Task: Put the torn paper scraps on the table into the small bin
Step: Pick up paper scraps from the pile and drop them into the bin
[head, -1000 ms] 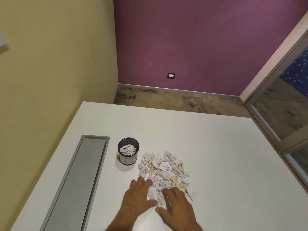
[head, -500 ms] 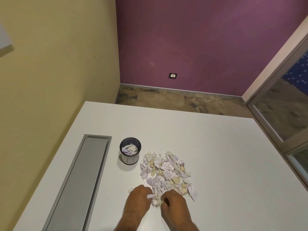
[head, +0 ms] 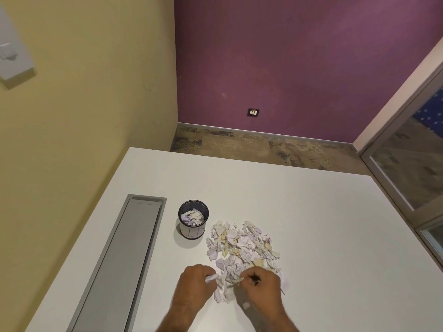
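Both grips hold scraps at the near edge of the pile [head: 242, 250] — left hand [head: 195, 283], right hand [head: 262, 283]. Squeeze firmly, then lift straight over the small bin [head: 193, 219] — loose bits will spill onto the bench [head: 311, 212].

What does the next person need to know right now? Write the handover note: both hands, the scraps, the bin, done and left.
Left hand: fingers curled, pinching a white scrap at the near edge of the pile.
Right hand: fingers curled round scraps at the same near edge.
Paper scraps: a heap on the white table, just right of the small bin.
Done: the bin already holds some scraps, well below full judging by its visible inner wall.
Left: most of the pile remains on the table; carry both handfuls to the bin, then repeat.
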The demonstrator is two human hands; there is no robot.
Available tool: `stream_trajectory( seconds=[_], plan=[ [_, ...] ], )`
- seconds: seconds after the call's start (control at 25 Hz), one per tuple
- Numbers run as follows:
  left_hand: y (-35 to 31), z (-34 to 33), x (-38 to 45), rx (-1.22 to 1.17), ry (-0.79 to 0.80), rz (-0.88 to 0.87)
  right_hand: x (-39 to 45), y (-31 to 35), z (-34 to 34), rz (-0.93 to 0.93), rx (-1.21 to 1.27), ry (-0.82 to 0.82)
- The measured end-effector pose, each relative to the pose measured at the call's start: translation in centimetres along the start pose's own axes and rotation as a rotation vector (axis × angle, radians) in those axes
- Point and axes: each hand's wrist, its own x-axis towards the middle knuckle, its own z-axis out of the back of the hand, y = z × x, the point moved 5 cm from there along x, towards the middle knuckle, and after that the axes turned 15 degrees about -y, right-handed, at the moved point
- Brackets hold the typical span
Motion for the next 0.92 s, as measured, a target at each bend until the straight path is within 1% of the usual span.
stream_trajectory(
  seconds=[0.08,0.16,0.28,0.36,0.52,0.6,0.68,0.8,0.92],
  plan=[
    [0.1,1.0,0.8,-0.061,-0.06,-0.001,0.7,2.1,-0.1,0.002,0.092,-0.016],
    [0.6,1.6,1.8,-0.102,-0.1,0.038,1.6,4.6,-0.5,0.033,0.157,-0.009],
    [0.5,3.3,3.1,-0.185,-0.139,0.153,3.2,8.8,-1.6,0.084,0.221,0.009],
    [0.1,5.1,3.7,-0.252,-0.204,0.209,4.5,11.5,-2.9,0.137,0.219,0.034],
    [0.1,7.9,5.2,-0.313,-0.301,0.218,6.8,15.7,-6.0,0.268,0.115,0.064],
    [0.2,9.2,5.8,-0.329,-0.36,0.24,7.5,16.9,-7.5,0.341,0.021,0.092],
    [0.2,10.3,6.4,-0.34,-0.398,0.243,7.8,17.5,-9.1,0.418,-0.093,0.163],
    [-0.2,11.5,7.7,-0.359,-0.432,0.23,7.9,17.7,-10.6,0.485,-0.228,0.278],
    [-0.8,12.2,9.5,-0.312,-0.455,0.196,8.0,17.3,-10.5,0.52,-0.229,0.278]
  ],
)
